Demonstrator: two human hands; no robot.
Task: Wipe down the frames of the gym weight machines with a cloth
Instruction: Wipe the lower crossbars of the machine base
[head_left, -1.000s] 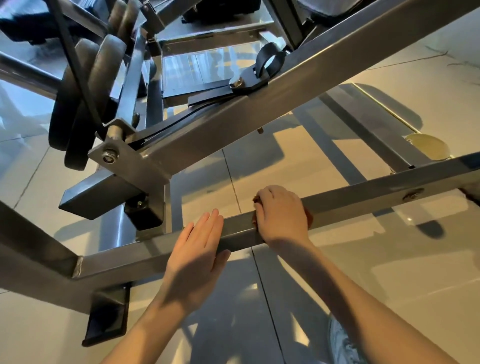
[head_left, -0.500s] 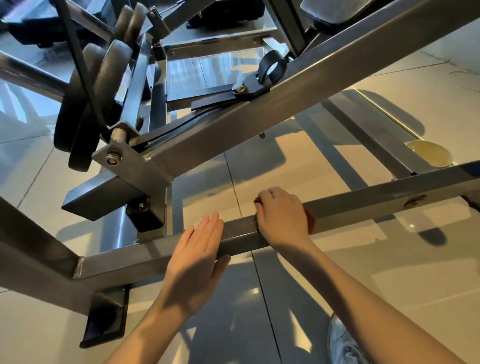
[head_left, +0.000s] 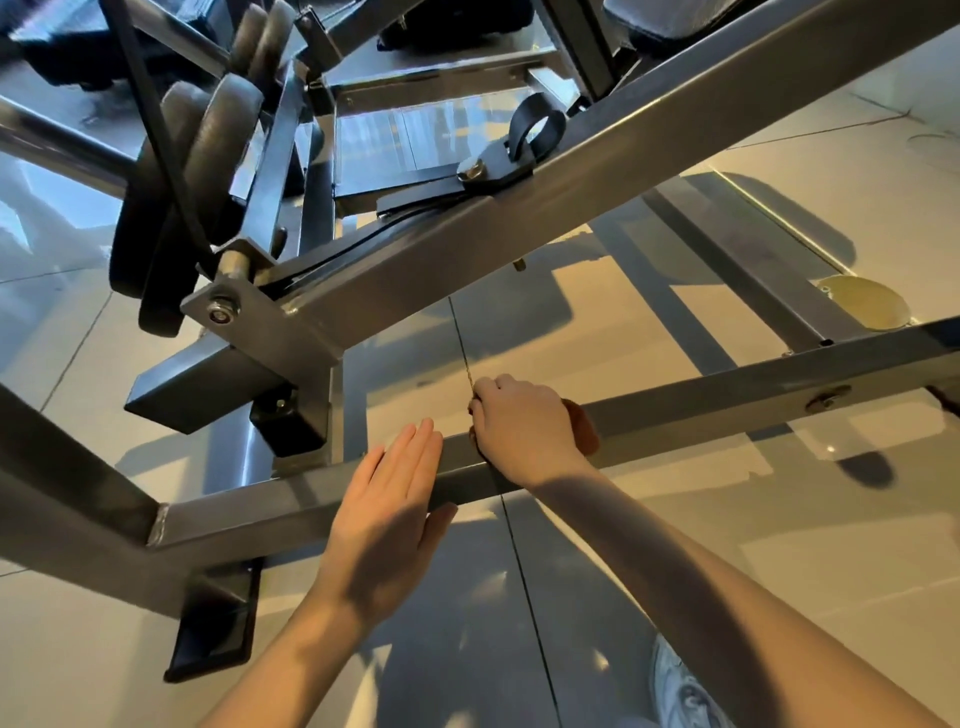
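The right hand (head_left: 522, 426) curls over a brown cloth (head_left: 584, 428), clamping it onto the grey square frame bar (head_left: 727, 402); the left hand (head_left: 387, 512) lies flat, fingers straight, against the same bar just beside it, below the weight plates (head_left: 208, 171)
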